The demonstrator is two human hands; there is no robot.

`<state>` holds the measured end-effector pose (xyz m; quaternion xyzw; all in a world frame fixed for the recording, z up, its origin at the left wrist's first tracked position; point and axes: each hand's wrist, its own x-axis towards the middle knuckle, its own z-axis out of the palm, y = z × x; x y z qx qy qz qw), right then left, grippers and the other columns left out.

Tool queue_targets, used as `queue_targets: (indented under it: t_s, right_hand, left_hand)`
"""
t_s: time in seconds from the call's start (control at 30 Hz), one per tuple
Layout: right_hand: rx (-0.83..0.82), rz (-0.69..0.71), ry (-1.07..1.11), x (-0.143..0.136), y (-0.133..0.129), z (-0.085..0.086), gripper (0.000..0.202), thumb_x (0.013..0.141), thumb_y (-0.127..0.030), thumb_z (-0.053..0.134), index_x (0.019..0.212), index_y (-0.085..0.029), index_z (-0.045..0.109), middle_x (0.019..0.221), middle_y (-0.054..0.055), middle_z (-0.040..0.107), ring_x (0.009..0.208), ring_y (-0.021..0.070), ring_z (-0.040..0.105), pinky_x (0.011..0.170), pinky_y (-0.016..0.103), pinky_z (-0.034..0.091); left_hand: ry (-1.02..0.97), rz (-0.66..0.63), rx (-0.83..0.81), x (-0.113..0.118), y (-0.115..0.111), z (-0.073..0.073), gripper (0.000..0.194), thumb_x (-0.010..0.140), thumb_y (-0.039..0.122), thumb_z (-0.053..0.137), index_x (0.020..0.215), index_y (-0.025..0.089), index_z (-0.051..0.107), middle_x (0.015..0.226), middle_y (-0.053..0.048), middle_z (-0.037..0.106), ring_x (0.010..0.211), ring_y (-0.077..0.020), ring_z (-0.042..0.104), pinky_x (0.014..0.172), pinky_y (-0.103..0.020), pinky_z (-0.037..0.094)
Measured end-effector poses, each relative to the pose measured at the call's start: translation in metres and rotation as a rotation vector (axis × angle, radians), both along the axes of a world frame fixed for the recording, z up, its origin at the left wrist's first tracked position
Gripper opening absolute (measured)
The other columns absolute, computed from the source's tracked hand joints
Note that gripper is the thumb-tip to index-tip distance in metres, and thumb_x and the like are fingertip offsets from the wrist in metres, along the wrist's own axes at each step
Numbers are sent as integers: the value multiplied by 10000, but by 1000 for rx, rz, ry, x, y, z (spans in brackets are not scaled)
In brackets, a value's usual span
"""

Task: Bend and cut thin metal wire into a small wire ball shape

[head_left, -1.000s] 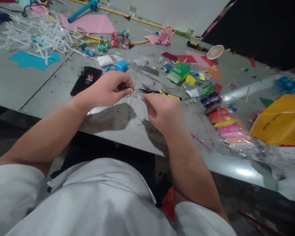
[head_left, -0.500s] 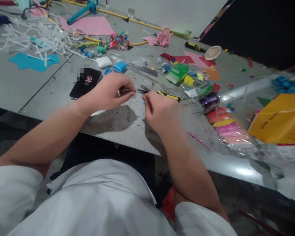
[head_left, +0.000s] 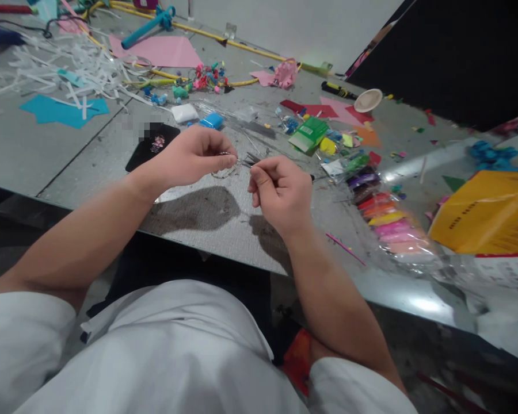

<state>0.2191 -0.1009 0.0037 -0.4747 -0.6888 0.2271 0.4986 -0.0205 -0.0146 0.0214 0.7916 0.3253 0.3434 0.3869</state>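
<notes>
Above the table's front part, my left hand (head_left: 201, 155) pinches a thin, dark, twisted wire loop (head_left: 223, 175) between thumb and fingers. The loop hangs below the fingertips. Close by on the right, my right hand (head_left: 280, 192) is closed in a pinch, and a fine end of wire appears to run between the two sets of fingertips. Scissors (head_left: 252, 157) lie on the table just behind my right hand; their blades show, while most of the handle is hidden by the hand. A black phone (head_left: 149, 146) lies beyond my left wrist.
White paper strips (head_left: 86, 69) are heaped at the far left. Small clay pieces (head_left: 207, 77), a green packet (head_left: 309, 134) and colored clay packs (head_left: 391, 221) lie around. A yellow package (head_left: 487, 213) sits at right. A pink stick (head_left: 345, 249) lies near the table's front edge.
My right hand has turned and its fingers have curled in more, now covering the scissors' handle. More of the wire loop shows beneath my left fingers. The view has shifted slightly.
</notes>
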Motion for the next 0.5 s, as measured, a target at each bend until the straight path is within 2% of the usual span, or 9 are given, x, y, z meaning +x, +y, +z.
queue_targets:
  t_s: [0.13,0.27,0.4,0.5]
  right_hand:
    - [-86,30,185,-6,1,3,336,1127,-540,872,979,-294,699,707,-69,734,471,123,589,533,300,512]
    - [-168,7,318,-13,2,1,531,1007,-724,998,966,-291,693,690,-65,743,469,124,599,459,274,479]
    - [-227,89,422,-14,4,1,740,844,-913,1081,988,-293,704,703,-53,780,472,145,652,441,280,523]
    - [-292,172,459,-12,5,4,778,801,-931,1106,988,-294,700,699,-55,790,457,148,663,426,274,535]
  left_hand:
    - [-53,-8,-60,-1,1,0,283,1107,468,889,975,221,846,820,-45,750,794,-202,716,730,-369,607]
    - [-98,4,-104,0,-1,-1,344,1110,548,902,996,226,859,805,-53,762,807,-217,750,739,-385,644]
    - [-186,-12,-138,2,-2,1,441,1094,651,892,950,239,822,819,-70,759,819,-232,771,746,-421,651]
    - [-245,-55,-175,2,-4,3,472,1029,672,940,891,245,795,829,-68,750,796,-222,744,738,-438,634]
